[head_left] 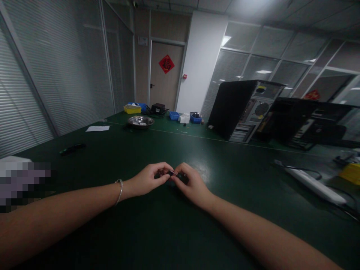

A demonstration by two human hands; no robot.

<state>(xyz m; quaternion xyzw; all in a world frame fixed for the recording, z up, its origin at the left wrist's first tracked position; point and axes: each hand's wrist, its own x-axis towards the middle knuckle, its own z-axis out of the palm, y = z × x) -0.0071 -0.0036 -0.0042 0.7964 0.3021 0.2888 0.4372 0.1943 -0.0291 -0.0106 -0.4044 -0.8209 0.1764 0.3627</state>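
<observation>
Over the green tabletop, my left hand (150, 179) and my right hand (194, 183) meet at their fingertips. Between them is a small dark piece (170, 173), too small and too covered by fingers to name. A thin pale sliver (175, 173) shows at its right side, against my right fingertips. Both hands are closed in a pinch, thumb against forefinger. A bracelet (120, 190) circles my left wrist. Beyond my left forearm lies a dark, narrow object (72, 149) flat on the table (135, 228); its kind is unclear.
A metal bowl (140, 122) with small things inside stands at the far left, near a white paper (97, 128). Small blue bins (174, 116) and a yellow bin (132, 110) line the back. A black computer tower (236, 108) stands right of centre. A white power strip (317, 185) lies at right.
</observation>
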